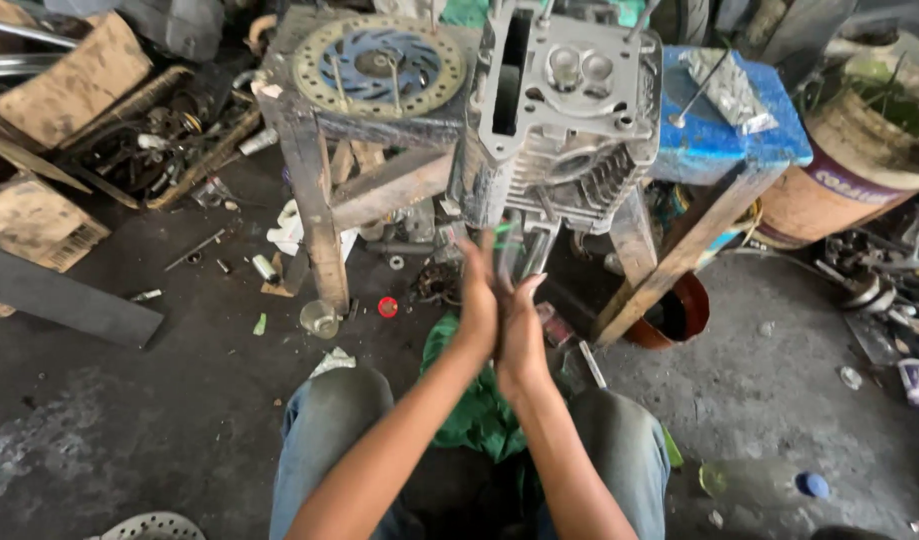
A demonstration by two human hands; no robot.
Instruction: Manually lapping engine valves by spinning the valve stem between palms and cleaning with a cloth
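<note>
The person sits on a grimy concrete floor [129, 420], knees apart in grey-blue trousers, both forearms reaching forward. The left hand [476, 300] and the right hand [522, 330] are pressed together palm to palm, fingers straight and pointing up and away from the body. A thin green-tipped item appears blurred between the fingertips; what it is cannot be told, nor whether it is truly clamped there.

The engine cylinder head [564, 110], a grey finned metal casting with two round valve seats facing the camera, rests directly above and beyond the hands on a rough wooden stool [314, 200]. The fingertips lie just below its lower edge, near but apart from it. A brake disc [377, 65] with a blue centre lies flat on the stool top, to the left of the casting and well clear of both hands.

To the right of the casting stands a blue-topped bench [769, 135] bearing a crumpled silver wrapper [729, 90]. A green cloth [469, 410] lies on the floor between the knees, beneath the wrists. A small red cap [387, 306] sits on the floor left of the hands. Scrap cardboard and metal parts [149, 140] are heaped at upper left.
</note>
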